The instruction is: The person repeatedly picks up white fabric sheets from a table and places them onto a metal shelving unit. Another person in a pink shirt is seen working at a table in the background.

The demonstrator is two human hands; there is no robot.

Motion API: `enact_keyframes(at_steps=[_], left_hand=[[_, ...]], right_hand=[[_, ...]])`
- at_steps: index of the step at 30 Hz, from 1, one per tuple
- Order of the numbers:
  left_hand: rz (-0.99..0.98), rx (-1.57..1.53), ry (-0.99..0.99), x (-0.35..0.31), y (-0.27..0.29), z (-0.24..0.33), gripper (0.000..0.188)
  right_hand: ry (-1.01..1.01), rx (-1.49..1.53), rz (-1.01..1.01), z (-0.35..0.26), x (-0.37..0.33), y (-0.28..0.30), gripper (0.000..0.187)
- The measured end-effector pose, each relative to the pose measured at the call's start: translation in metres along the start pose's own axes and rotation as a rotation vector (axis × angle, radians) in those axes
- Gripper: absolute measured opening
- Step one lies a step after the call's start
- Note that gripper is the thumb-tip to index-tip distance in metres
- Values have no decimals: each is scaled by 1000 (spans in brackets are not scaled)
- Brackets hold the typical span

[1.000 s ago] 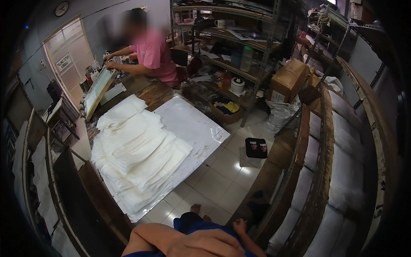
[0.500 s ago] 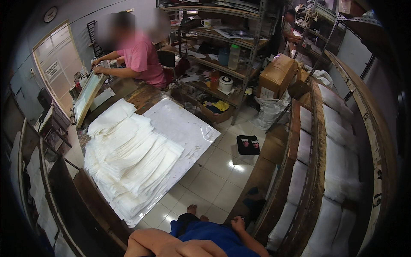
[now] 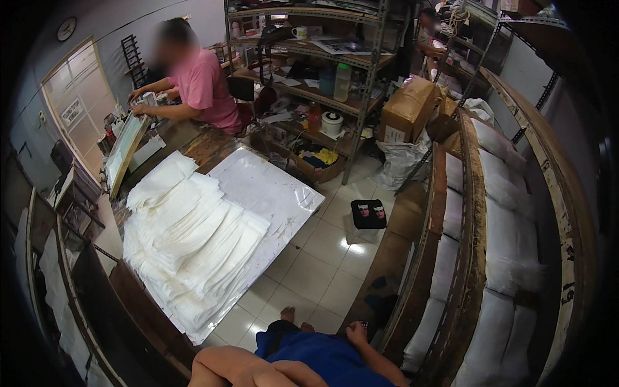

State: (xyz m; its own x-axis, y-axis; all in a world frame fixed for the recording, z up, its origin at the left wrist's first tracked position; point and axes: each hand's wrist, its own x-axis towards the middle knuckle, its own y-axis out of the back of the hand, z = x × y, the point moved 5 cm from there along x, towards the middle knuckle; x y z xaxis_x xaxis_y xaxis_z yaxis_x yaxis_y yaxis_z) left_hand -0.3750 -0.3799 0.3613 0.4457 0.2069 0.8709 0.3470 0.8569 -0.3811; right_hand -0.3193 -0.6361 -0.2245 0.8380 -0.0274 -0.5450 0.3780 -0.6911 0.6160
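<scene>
My left arm (image 3: pixel 222 364) is bent across my blue shirt (image 3: pixel 322 355) at the lower edge; the fingers of my left hand do not show clearly. My right hand (image 3: pixel 356 333) rests low beside the long wooden bench on my right, its fingers curled. A small dark thing (image 3: pixel 364 324) shows at its fingertips, too small to name. Ahead on the left, a large heap of overlapping white cloth sheets (image 3: pixel 193 232) lies on a table with a white covering (image 3: pixel 271 184). Neither hand touches the sheets. My bare feet (image 3: pixel 288 314) stand on the tiles.
Across the table a co-worker in a pink shirt (image 3: pixel 200 84) holds a tilted framed screen (image 3: pixel 126 151). A black printed stool (image 3: pixel 369 214) stands on the floor. Racks of white bundles (image 3: pixel 506 213) line the right; metal shelving (image 3: pixel 348 51) and a cardboard box (image 3: pixel 406 109) stand behind.
The whole view has shifted slightly, so the room appears a little further left. The co-worker's hands have moved slightly on and near the screen. My arms keep nearly the same pose.
</scene>
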Motion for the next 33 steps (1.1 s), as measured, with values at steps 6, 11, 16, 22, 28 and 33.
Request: enact_keyframes(at_steps=[6, 11, 16, 22, 28, 33], left_hand=[[35, 28, -42, -4, -5, -1, 20], [-62, 65, -34, -6, -3, -1, 24], [16, 180, -69, -7, -9, 4, 24], [58, 210, -65, -8, -12, 7, 23], [59, 98, -58, -10, -3, -11, 23], [46, 135, -83, -8, -12, 10, 23]], right_hand=[[-37, -24, -20, -8, -3, 5, 39], [-58, -16, -35, -6, -1, 2, 39], [-30, -29, -44, -7, 1, -4, 39], [-46, -10, -44, -9, -2, -3, 38], [-97, 27, 30, 5, -6, 13, 37], [-8, -15, -17, -10, -1, -3, 38]])
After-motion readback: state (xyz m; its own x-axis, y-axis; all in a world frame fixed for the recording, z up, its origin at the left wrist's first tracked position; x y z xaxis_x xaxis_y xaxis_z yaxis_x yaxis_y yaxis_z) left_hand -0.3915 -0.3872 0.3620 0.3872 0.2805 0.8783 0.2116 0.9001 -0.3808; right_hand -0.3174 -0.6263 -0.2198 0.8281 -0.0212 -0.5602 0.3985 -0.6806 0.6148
